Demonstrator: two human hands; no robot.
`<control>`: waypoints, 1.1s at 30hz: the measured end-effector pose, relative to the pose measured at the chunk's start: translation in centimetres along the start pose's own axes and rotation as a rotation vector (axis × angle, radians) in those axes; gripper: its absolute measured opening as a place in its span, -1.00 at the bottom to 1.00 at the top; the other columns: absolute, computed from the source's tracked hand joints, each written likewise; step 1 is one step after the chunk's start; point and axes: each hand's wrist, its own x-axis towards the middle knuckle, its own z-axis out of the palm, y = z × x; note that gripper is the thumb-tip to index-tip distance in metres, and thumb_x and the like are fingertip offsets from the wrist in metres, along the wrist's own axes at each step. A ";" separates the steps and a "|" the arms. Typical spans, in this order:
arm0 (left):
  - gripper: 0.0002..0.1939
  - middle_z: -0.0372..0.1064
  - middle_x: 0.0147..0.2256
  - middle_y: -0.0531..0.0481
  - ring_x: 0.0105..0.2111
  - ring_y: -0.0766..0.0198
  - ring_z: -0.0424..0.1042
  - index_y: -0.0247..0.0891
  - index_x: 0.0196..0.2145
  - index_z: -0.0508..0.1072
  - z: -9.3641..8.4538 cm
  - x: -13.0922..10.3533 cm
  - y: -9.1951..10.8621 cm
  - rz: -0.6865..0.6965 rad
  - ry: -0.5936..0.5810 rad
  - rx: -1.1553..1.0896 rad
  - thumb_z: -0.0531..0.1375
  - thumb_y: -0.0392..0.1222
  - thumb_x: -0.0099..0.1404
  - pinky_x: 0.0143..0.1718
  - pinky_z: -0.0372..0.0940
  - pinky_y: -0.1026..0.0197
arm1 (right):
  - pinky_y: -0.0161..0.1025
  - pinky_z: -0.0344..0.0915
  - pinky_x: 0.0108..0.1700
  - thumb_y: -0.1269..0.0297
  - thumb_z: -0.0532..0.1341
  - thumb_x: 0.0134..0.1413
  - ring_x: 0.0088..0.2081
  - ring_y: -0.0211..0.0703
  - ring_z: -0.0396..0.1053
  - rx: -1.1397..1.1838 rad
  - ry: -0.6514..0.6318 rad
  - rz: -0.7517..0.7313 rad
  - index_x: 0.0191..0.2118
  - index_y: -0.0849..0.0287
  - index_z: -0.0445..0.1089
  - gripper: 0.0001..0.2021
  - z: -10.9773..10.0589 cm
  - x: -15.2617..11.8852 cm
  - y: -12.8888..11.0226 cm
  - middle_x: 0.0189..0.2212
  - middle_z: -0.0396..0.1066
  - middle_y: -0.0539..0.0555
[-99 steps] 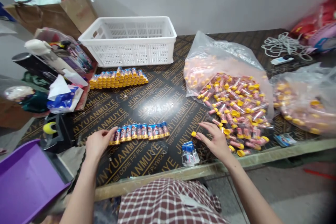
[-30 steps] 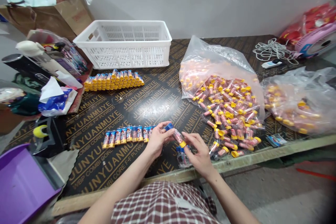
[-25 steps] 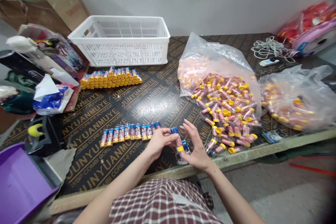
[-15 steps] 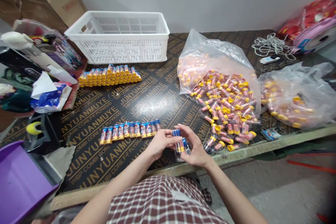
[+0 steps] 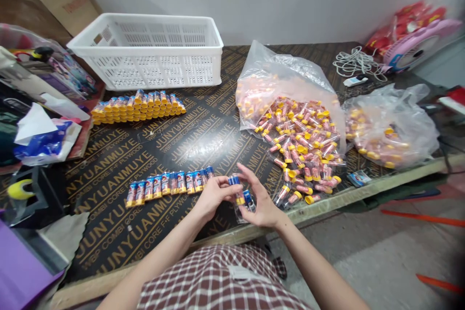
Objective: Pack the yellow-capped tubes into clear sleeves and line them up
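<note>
Blue tops the yellow-based tube (image 5: 240, 196) the left hand (image 5: 213, 197) pinches, right hand (image 5: 263, 205) alongside, fingers apart.

Below the grip, a maroon-and-white checked garment (image 5: 203, 278) bears a pale patch (image 5: 247, 272); both forearms (image 5: 160, 254) are bare.

Glossy plastic tubes (image 5: 167, 184), a glossy smooth plywood tabletop (image 5: 207, 145), a matt plastic basket (image 5: 152, 68).
</note>
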 end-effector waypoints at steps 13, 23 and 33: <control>-0.45 0.18 0.08 -0.31 0.04 -0.12 0.13 -0.25 0.06 0.33 -2.3 2.3 -0.2 0.458 0.623 1.438 0.24 -0.07 0.12 -0.01 0.02 -0.14 | 0.15 0.12 -0.14 0.25 0.16 0.03 -0.10 0.23 0.16 -1.042 0.287 0.462 -0.16 0.25 0.43 -0.73 -8.0 -0.7 8.7 -0.21 0.31 0.32; -0.90 0.36 -0.26 -0.12 -0.25 0.14 0.36 -0.27 -0.29 0.40 2.2 0.0 -3.6 0.292 -0.029 1.476 0.19 -0.23 0.21 -0.28 0.22 0.17 | 0.08 0.14 -0.09 0.22 0.15 0.06 -0.08 0.17 0.23 -0.905 0.336 0.390 -0.26 0.19 0.42 -0.81 -7.5 -0.7 8.8 -0.16 0.39 0.25; -0.88 0.47 -0.39 -0.12 -0.37 0.17 0.43 -0.24 -0.36 0.42 1.4 0.6 -4.6 0.305 -0.023 1.414 0.08 -0.27 0.26 -0.32 0.21 0.21 | -0.19 0.34 -0.29 0.10 0.20 0.05 -0.36 -0.15 0.38 -0.229 0.475 0.409 -0.18 0.18 0.41 -0.71 -3.9 -0.9 4.6 -0.27 0.46 0.12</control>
